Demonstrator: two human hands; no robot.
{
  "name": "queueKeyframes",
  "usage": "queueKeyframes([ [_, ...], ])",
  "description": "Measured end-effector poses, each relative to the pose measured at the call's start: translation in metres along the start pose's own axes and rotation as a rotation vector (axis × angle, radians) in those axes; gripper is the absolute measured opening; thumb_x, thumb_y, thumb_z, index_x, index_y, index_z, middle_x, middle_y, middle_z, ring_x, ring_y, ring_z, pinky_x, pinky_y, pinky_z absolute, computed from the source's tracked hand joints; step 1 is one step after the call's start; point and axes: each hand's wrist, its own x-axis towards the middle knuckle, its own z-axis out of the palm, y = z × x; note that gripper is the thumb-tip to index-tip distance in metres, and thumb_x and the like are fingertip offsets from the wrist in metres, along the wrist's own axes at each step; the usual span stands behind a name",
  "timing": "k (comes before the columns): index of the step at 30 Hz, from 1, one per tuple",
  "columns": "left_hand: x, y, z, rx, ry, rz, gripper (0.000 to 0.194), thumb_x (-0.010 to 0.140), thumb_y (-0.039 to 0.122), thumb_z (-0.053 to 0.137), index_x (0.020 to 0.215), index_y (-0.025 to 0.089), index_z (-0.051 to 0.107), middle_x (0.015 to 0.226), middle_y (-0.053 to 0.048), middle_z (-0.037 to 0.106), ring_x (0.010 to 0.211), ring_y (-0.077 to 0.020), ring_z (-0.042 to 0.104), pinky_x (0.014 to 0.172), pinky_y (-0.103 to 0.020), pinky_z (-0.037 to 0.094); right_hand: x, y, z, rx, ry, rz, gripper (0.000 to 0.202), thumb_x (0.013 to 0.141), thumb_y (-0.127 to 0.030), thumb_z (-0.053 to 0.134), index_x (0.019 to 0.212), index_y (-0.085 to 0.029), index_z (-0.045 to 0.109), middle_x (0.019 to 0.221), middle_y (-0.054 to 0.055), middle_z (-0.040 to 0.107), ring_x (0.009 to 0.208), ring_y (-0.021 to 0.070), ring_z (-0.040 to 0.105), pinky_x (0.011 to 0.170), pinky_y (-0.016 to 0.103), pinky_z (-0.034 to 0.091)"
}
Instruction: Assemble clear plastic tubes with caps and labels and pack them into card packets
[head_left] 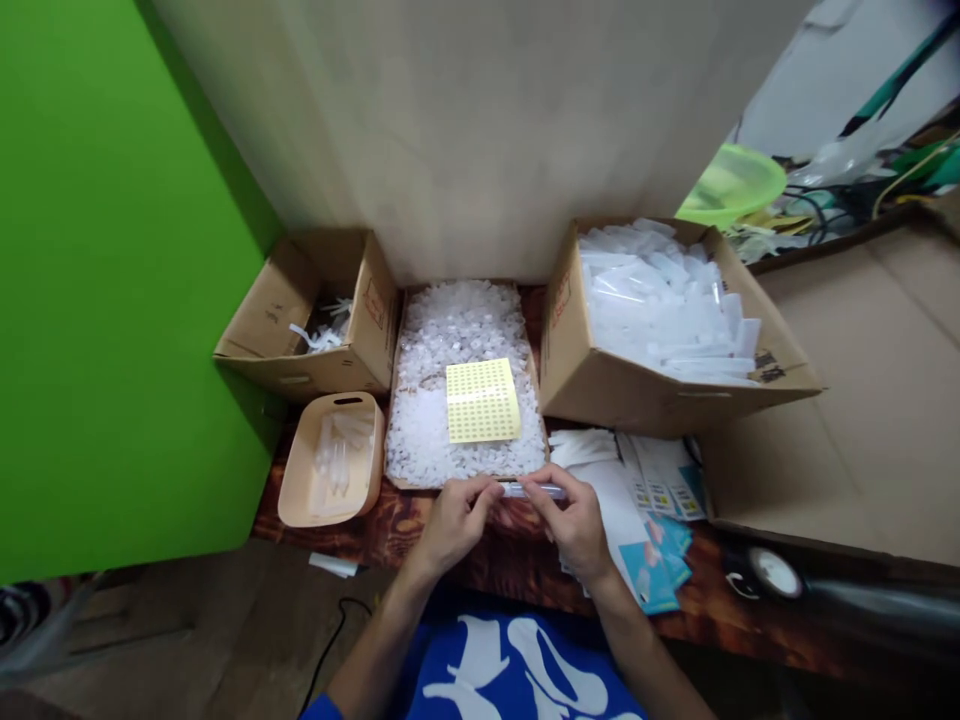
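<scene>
Green panel (112, 280): upright along the left side.
Wooden table (379, 535): dark reddish, bare along part of the near edge.
Right carton (559, 340): heaped with translucent pieces (667, 300), just beside the tray.
Left carton (375, 310): mostly bare inside, with a few whitish pieces (326, 335) near the bottom.
Shallow tray (409, 487): between both cartons, full of small clear and white parts (442, 310); too small to tell one from another.
Cream bin (291, 500): in front of the left carton, with several clear tubes (336, 465) lying inside.
Printed cards (652, 565): spread blue and white near the right hand, overlapping.
Left hand (454, 520): thumb and forefinger together, pinching the left end of the held tube.
Right hand (577, 520): thumb and fingers clamped on the same tube, farther right.
Yellow sheet (482, 400): lying on the tray's contents, covered with rows of small marks; wording unreadable.
Held tube (513, 489): roughly level between both hands, at the tray's near edge; contact with the rim impossible to tell.
Tube, step in hand: judged as two-handed handling, perhaps adjusting or fitting an end.
Tube, next move: likely calling for a light, steady pinch and good alignment.
</scene>
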Motion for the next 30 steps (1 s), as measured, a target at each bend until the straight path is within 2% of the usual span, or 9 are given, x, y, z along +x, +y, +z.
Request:
queueKeyframes([
  [5, -0.005, -0.007, 0.000, 0.170, 0.115, 0.193, 0.029, 0.101, 0.034, 0.049, 0.098, 0.018, 0.074, 0.084, -0.009, 0.074, 0.076, -0.0199, 0.068, 0.074, -0.030, 0.050, 0.000, 0.003, 0.014, 0.296, 0.019, 0.186, 0.038, 0.080, -0.053, 0.074, 0.075, -0.019, 0.060, 0.042, -0.009, 0.048, 0.028, 0.0043, 0.029, 0.029, 0.018, 0.018],
  [9, -0.003, -0.021, -0.006, 0.333, 0.077, 0.420, 0.027, 0.101, 0.026, 0.048, 0.109, 0.017, 0.072, 0.087, -0.012, 0.074, 0.080, -0.0216, 0.069, 0.076, -0.032, 0.053, 0.002, -0.001, 0.017, 0.561, -0.018, 0.426, 0.040, 0.069, -0.045, 0.081, 0.066, -0.021, 0.050, 0.040, -0.012, 0.041, 0.027, 0.0012, 0.018, 0.027, 0.016, 0.014],
  [12, 0.004, -0.024, 0.001, 0.417, 0.015, 0.469, 0.029, 0.103, 0.026, 0.044, 0.117, 0.018, 0.069, 0.092, -0.012, 0.074, 0.084, -0.0223, 0.070, 0.079, -0.033, 0.054, 0.000, -0.003, 0.009, 0.626, 0.023, 0.466, 0.039, 0.066, -0.041, 0.083, 0.064, -0.020, 0.049, 0.042, -0.012, 0.040, 0.029, 0.0007, 0.018, 0.028, 0.016, 0.014],
  [14, 0.011, -0.017, 0.017, 0.465, -0.006, 0.411, 0.031, 0.105, 0.028, 0.042, 0.122, 0.018, 0.065, 0.101, -0.013, 0.075, 0.090, -0.0237, 0.071, 0.080, -0.033, 0.054, -0.003, -0.005, -0.003, 0.566, 0.206, 0.367, 0.037, 0.065, -0.042, 0.084, 0.070, -0.018, 0.056, 0.044, -0.011, 0.042, 0.031, 0.0018, 0.024, 0.030, 0.016, 0.017],
  [18, 0.021, 0.013, 0.070, 0.685, -0.041, 0.066, 0.044, 0.101, 0.048, 0.046, 0.104, 0.010, 0.068, 0.088, -0.019, 0.074, 0.077, -0.0309, 0.073, 0.065, -0.033, 0.050, -0.014, -0.008, -0.045, 0.326, 0.640, 0.058, 0.041, 0.066, -0.041, 0.087, 0.091, -0.016, 0.068, 0.054, -0.007, 0.052, 0.042, 0.0064, 0.039, 0.037, 0.019, 0.029],
  [22, 0.029, 0.031, 0.109, 0.814, -0.151, -0.089, 0.056, 0.093, 0.060, 0.056, 0.097, 0.006, 0.070, 0.082, -0.023, 0.073, 0.078, -0.0367, 0.073, 0.062, -0.033, 0.047, -0.030, -0.010, -0.088, 0.208, 0.762, -0.037, 0.041, 0.071, -0.041, 0.085, 0.098, -0.015, 0.070, 0.058, -0.005, 0.054, 0.046, 0.0086, 0.042, 0.041, 0.022, 0.035],
  [25, 0.031, 0.023, 0.106, 0.692, -0.172, -0.076, 0.037, 0.096, 0.044, 0.059, 0.100, 0.009, 0.068, 0.087, -0.020, 0.075, 0.082, -0.0334, 0.074, 0.065, -0.032, 0.046, -0.042, -0.009, -0.104, 0.154, 0.772, -0.030, 0.040, 0.071, -0.042, 0.086, 0.098, -0.015, 0.072, 0.057, -0.005, 0.054, 0.047, 0.0090, 0.042, 0.043, 0.022, 0.035],
  [28, 0.030, 0.009, 0.086, 0.454, -0.103, -0.048, 0.018, 0.094, 0.031, 0.061, 0.100, 0.015, 0.068, 0.089, -0.013, 0.076, 0.082, -0.0277, 0.073, 0.069, -0.031, 0.047, -0.049, 0.000, -0.109, 0.135, 0.745, 0.005, 0.039, 0.072, -0.044, 0.084, 0.097, -0.017, 0.073, 0.057, -0.004, 0.056, 0.048, 0.0111, 0.045, 0.045, 0.024, 0.040],
  [30, 0.027, 0.004, 0.068, 0.245, -0.029, -0.031, 0.017, 0.093, 0.031, 0.060, 0.100, 0.018, 0.069, 0.090, -0.010, 0.076, 0.084, -0.0254, 0.072, 0.073, -0.031, 0.049, -0.049, 0.008, -0.109, 0.102, 0.699, 0.003, 0.037, 0.075, -0.046, 0.081, 0.097, -0.018, 0.072, 0.066, -0.001, 0.062, 0.052, 0.0125, 0.050, 0.049, 0.025, 0.044],
])
